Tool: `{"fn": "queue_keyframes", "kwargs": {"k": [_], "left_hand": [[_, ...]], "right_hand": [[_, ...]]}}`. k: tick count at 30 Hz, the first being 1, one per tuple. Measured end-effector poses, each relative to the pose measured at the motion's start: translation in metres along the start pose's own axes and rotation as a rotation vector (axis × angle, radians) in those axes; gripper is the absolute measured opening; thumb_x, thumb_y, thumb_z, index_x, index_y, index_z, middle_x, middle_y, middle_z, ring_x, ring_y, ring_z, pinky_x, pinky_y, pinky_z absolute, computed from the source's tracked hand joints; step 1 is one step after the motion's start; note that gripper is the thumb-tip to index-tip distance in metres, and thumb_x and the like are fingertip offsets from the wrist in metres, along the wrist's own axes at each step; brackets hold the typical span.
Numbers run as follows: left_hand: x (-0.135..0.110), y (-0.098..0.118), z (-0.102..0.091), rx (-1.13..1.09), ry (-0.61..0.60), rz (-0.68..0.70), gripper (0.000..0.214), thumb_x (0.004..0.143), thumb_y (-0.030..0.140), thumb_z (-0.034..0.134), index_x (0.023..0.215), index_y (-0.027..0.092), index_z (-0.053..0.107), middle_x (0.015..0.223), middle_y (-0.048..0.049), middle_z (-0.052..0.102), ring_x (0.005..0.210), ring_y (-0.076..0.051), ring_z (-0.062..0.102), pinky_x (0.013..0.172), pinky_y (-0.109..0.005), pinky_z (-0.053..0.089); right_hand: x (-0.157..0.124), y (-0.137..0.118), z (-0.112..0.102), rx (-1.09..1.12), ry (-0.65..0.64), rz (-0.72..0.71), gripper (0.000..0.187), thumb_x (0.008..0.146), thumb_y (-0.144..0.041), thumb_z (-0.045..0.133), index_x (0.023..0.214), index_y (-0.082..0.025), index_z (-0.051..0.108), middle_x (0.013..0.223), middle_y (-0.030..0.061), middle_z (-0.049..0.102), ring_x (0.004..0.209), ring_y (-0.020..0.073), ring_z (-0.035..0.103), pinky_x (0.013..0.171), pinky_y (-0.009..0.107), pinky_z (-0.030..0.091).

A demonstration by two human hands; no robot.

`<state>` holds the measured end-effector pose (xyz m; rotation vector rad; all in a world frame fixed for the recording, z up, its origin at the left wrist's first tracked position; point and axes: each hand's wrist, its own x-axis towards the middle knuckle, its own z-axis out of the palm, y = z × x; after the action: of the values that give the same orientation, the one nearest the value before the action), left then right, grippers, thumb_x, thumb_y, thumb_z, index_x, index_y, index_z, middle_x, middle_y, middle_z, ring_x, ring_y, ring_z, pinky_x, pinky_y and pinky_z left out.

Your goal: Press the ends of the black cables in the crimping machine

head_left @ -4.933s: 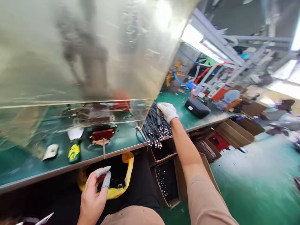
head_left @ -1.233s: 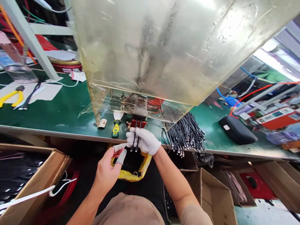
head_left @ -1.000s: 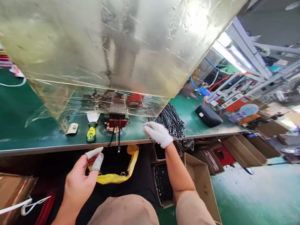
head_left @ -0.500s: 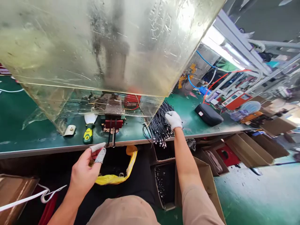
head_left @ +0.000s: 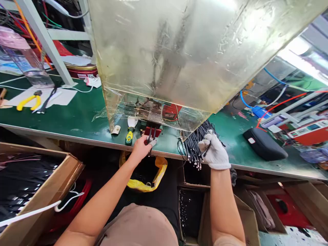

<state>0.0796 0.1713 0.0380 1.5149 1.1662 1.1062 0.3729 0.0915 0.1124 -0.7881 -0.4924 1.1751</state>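
My left hand (head_left: 140, 149), with a grey cot on a fingertip, is up at a small red jig (head_left: 152, 131) on the green bench. Its fingers pinch the short black cables (head_left: 149, 136) standing in the jig. My right hand (head_left: 214, 152), in a white cotton glove, rests on a loose bundle of black cables (head_left: 197, 145) at the bench's front edge. One cable runs through the gloved fingers. Part of the bundle lies hidden behind a clear, scratched plastic shield (head_left: 179, 58), which also covers the back of the jig.
A yellow-handled scraper (head_left: 129, 136) lies left of the jig. Yellow pliers (head_left: 29, 101) sit far left. Below the bench are a yellow bag (head_left: 151, 174), a cardboard box of black cables (head_left: 20, 181) and a box of small metal parts (head_left: 191, 213). A black pouch (head_left: 263, 143) lies right.
My view has swung left. My left hand has risen from below the bench edge to the jig. My right hand has moved right and nearer the bench's front edge, staying on the bundle.
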Motion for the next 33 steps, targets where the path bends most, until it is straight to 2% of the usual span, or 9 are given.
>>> {"fn": "queue_keyframes", "kwargs": {"k": [2, 5, 8, 11, 14, 22, 27, 30, 33], "left_hand": [[-0.007, 0.002, 0.004, -0.118, -0.064, -0.098, 0.008, 0.081, 0.023, 0.06, 0.088, 0.019, 0.059, 0.078, -0.0021, 0.07, 0.073, -0.019, 0.069, 0.068, -0.03, 0.054], [-0.02, 0.002, 0.005, -0.26, -0.135, -0.216, 0.017, 0.078, 0.021, 0.061, 0.094, 0.019, 0.058, 0.075, -0.0021, 0.071, 0.067, -0.017, 0.068, 0.057, -0.025, 0.05], [-0.031, -0.001, 0.003, -0.344, -0.189, -0.286, 0.015, 0.074, 0.024, 0.061, 0.088, 0.017, 0.062, 0.069, -0.0008, 0.067, 0.057, -0.013, 0.061, 0.053, -0.023, 0.048], [-0.04, -0.004, 0.002, -0.383, -0.219, -0.331, 0.01, 0.071, 0.026, 0.059, 0.075, 0.016, 0.062, 0.06, 0.0022, 0.058, 0.046, -0.008, 0.049, 0.047, -0.02, 0.039], [-0.044, -0.006, 0.005, -0.399, -0.212, -0.352, 0.011, 0.073, 0.028, 0.057, 0.071, 0.017, 0.059, 0.053, 0.0049, 0.05, 0.041, -0.007, 0.04, 0.042, -0.019, 0.031], [-0.043, -0.007, 0.007, -0.413, -0.182, -0.328, 0.024, 0.081, 0.038, 0.059, 0.065, 0.021, 0.053, 0.048, 0.0072, 0.042, 0.039, -0.007, 0.03, 0.039, -0.02, 0.022], [-0.074, -0.01, 0.004, -0.404, -0.255, -0.326, 0.038, 0.085, 0.05, 0.064, 0.061, 0.021, 0.056, 0.042, 0.0066, 0.039, 0.037, -0.01, 0.033, 0.039, -0.022, 0.024], [-0.105, -0.012, -0.013, -0.439, -0.252, -0.349, 0.041, 0.087, 0.055, 0.062, 0.063, 0.022, 0.057, 0.042, 0.0069, 0.038, 0.036, -0.01, 0.031, 0.037, -0.021, 0.024], [-0.141, -0.015, -0.061, -0.472, -0.154, -0.366, 0.037, 0.083, 0.053, 0.07, 0.066, 0.022, 0.062, 0.046, 0.0029, 0.048, 0.036, -0.011, 0.038, 0.035, -0.022, 0.029]], "right_hand": [[-0.007, 0.009, 0.003, -0.004, -0.046, 0.028, 0.045, 0.075, -0.022, 0.092, 0.11, -0.023, 0.064, 0.08, -0.011, 0.065, 0.062, 0.0016, 0.061, 0.07, 0.016, 0.059], [-0.016, 0.02, 0.007, -0.027, -0.062, 0.097, 0.044, 0.074, -0.017, 0.09, 0.109, -0.024, 0.064, 0.078, -0.0118, 0.062, 0.062, 0.0016, 0.06, 0.068, 0.015, 0.057], [-0.021, 0.027, 0.013, -0.057, -0.069, 0.053, 0.04, 0.074, -0.014, 0.088, 0.103, -0.025, 0.062, 0.075, -0.0114, 0.059, 0.06, 0.0023, 0.057, 0.064, 0.016, 0.054], [-0.024, 0.032, 0.019, -0.057, -0.037, -0.025, 0.039, 0.075, -0.028, 0.092, 0.096, -0.024, 0.059, 0.072, -0.0103, 0.055, 0.058, 0.0043, 0.054, 0.06, 0.019, 0.053], [-0.029, 0.032, 0.024, -0.083, -0.019, -0.059, 0.039, 0.077, -0.038, 0.09, 0.095, -0.024, 0.058, 0.07, -0.0095, 0.052, 0.057, 0.0059, 0.053, 0.06, 0.021, 0.054], [-0.061, 0.027, 0.04, -0.267, -0.117, -0.122, 0.04, 0.081, -0.036, 0.087, 0.11, -0.03, 0.06, 0.081, -0.004, 0.065, 0.073, 0.0147, 0.066, 0.076, 0.038, 0.061], [-0.088, 0.032, 0.041, -0.367, -0.129, -0.164, 0.027, 0.088, -0.036, 0.081, 0.107, -0.028, 0.064, 0.088, 0.0022, 0.073, 0.081, 0.0204, 0.072, 0.082, 0.045, 0.062], [-0.095, 0.047, 0.04, -0.452, -0.185, -0.111, 0.024, 0.094, -0.038, 0.075, 0.112, -0.026, 0.065, 0.093, 0.0068, 0.077, 0.083, 0.0252, 0.075, 0.083, 0.049, 0.062], [-0.092, 0.08, 0.04, -0.431, -0.279, 0.073, 0.028, 0.098, -0.041, 0.069, 0.119, -0.023, 0.063, 0.098, 0.01, 0.077, 0.083, 0.0251, 0.076, 0.083, 0.049, 0.062]]}}
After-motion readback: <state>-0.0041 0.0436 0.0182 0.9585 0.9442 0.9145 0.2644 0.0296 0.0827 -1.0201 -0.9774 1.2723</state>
